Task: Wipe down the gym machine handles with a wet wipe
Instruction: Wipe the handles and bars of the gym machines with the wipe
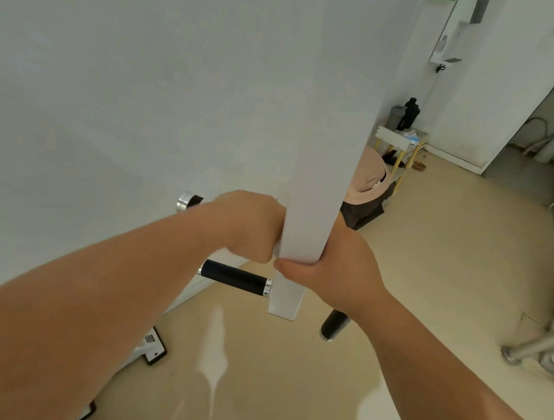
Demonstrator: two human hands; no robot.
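Note:
A white upright post [325,148] of the gym machine runs down the middle of the view. My left hand [245,227] is curled round an upper black handle [190,201]; only that handle's silver-capped end shows left of the fist. My right hand [337,268] grips the post from the right, with the thumb lying across its front face. Below the hands, a second black handle [232,277] sticks out to the left. A third black handle [335,325] points toward me under my right wrist. No wet wipe is visible; the fingers of both hands are hidden.
A white wall fills the left side. The machine's base feet [153,348] sit on the beige floor at lower left. A small white shelf [399,142] with dark bottles [411,114] stands at the back. A chrome bar [533,349] lies at right.

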